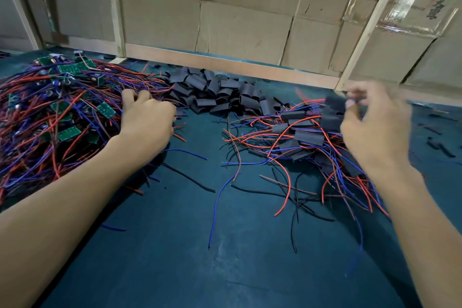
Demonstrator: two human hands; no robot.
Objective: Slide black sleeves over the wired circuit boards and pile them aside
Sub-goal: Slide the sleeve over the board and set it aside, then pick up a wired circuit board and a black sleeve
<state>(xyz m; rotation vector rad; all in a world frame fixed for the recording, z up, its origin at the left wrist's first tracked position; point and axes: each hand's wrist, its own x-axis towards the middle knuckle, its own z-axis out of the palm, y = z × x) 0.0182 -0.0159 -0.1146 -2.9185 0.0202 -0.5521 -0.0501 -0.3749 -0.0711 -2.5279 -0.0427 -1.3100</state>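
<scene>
At the green worktop (225, 245), our left hand (147, 120) reaches into the tangle of bare wired boards (62, 112), fingers curled among the wires; what it grasps, if anything, we cannot tell. Our right hand (375, 127), blurred, pinches a sleeved board (333, 112) above the finished pile (300, 137). Loose black sleeves (215, 92) lie between. We judge the next move: drop it, pick a fresh board.

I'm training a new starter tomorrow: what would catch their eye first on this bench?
Probably the big tangle of bare boards with red and blue wires at the left, where the left hand reaches in. Behind the middle sits a heap of black sleeves, and at the right the right hand holds a sleeved board above the finished pile.
</scene>
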